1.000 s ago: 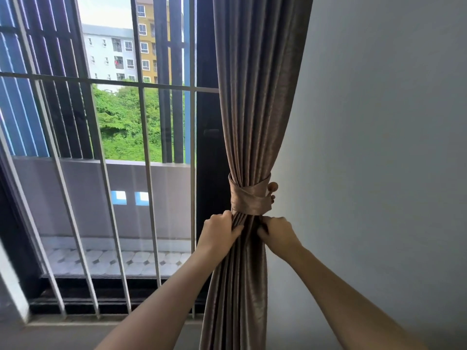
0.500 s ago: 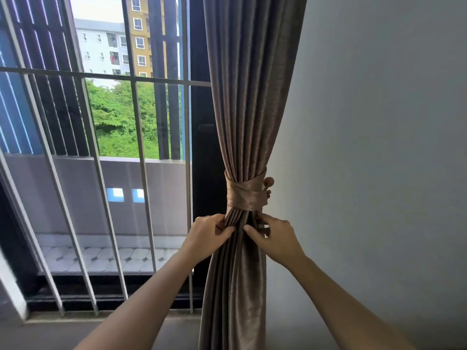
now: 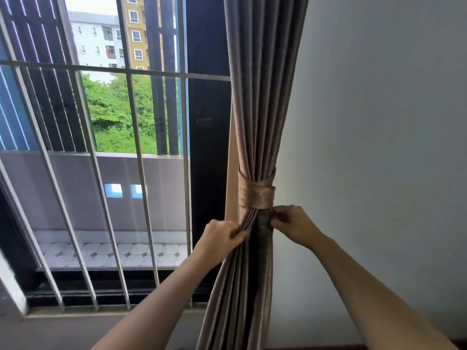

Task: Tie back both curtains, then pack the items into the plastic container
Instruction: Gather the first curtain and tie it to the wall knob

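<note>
Item: one curtain (image 3: 255,109), pleated, hanging from 12 to 6 o'clock just right of centre, gathered to a narrow waist on the wall side so the glass is left uncovered. We note a tieback band (image 3: 256,190) of matching cloth wound round that waist and crossed over itself at the front. We judge it already cinched, since the folds flare above and below it. Left hand (image 3: 222,238), at 7 o'clock of the band: clenched on the outer left pleats, thumb and fingers pinching them. Right hand (image 3: 290,223), at 4 o'clock of the band and close under its lower edge: pinching the right-hand folds. We take both grips as dressing the pleats beneath the band, drawing them sideways so the bundle hangs even. How the band's end is fastened we cannot tell. Wall (image 3: 379,122), plain and pale, at 3 o'clock, just beside the curtain. Window grille (image 3: 151,73) of pale bars at 9 o'clock, with a balcony (image 3: 75,188) parapet, trees (image 3: 113,114) and buildings (image 3: 106,39) beyond. The second curtain and the plastic container are not in view.
</note>
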